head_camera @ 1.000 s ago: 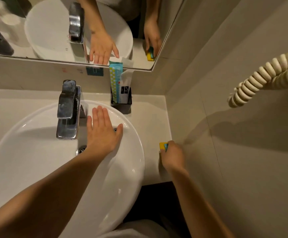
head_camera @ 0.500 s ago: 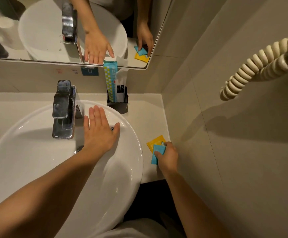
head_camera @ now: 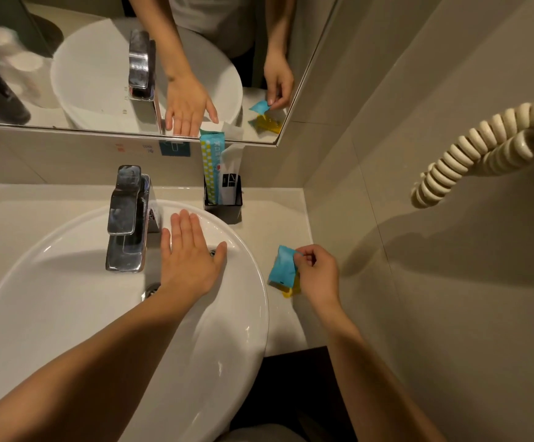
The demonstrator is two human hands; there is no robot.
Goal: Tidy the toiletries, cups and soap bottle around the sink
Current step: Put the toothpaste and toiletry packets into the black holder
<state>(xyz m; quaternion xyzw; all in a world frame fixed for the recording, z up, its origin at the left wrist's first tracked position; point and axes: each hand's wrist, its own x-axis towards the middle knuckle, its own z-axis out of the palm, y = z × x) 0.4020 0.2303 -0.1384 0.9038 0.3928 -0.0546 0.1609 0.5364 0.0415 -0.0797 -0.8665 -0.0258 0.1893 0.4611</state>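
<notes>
Nearest, two bare forearms reach in from the bottom edge, the left one crossing over the white sink (head_camera: 68, 314) that fills the tabletop's front-left part. The left hand (head_camera: 189, 260) lies flat, palm down, on the inner slope of the basin near its back rim, fingers spread and straight, its grip apart and holding nothing; the thumb points toward the small overflow hole. Just left of it stands the chrome faucet (head_camera: 128, 218), its spout over the bowl, with the drain partly showing below the wrist. To the right of the sink, on the narrow strip of tabletop (head_camera: 288, 327) along its right edge by the wall, the right hand (head_camera: 318, 275) has thumb and forefinger pinched together on the upper corner of a blue sachet (head_camera: 281, 266), which hangs tilted. A yellow sachet (head_camera: 291, 290) lies under it, mostly hidden by the blue one and the hand; whether the two touch I cannot tell. Farther back, near the tabletop's back-right corner, a black holder (head_camera: 224, 210) stands against the wall just behind the sink rim, with a blue-and-yellow dotted packet (head_camera: 212, 167) and a white packet (head_camera: 231, 177) upright in it. Above, the mirror (head_camera: 68, 43) reflects both hands, the sachets, and a dark bottle with blurred pale cups at its left. A coiled cord (head_camera: 482, 145) hangs on the right wall.
</notes>
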